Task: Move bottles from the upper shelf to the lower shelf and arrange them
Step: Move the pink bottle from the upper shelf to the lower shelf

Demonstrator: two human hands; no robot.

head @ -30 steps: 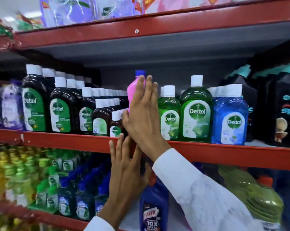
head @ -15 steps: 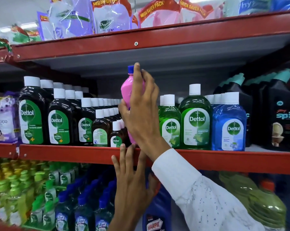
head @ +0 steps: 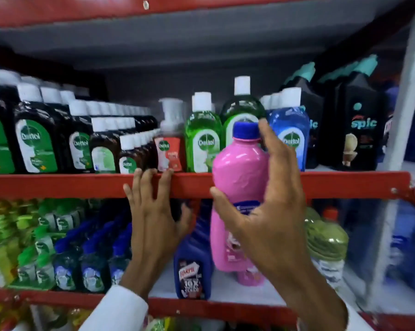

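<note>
Holding the tall pink plastic bottle with the blue screw cap (head: 239, 187) in my right hand (head: 271, 218), thumb on its left side and fingers wrapped round the right, I have it in front of the red metal edge of the upper shelf (head: 345, 185), its base level with the lower shelf. My left hand (head: 153, 218) rests spread, fingertips on that edge, grasping nothing. The glossy body could slip, or its base could knock over the dark blue Harpic bottle (head: 192, 271) or the small pink bottle (head: 250, 274) below.
</note>
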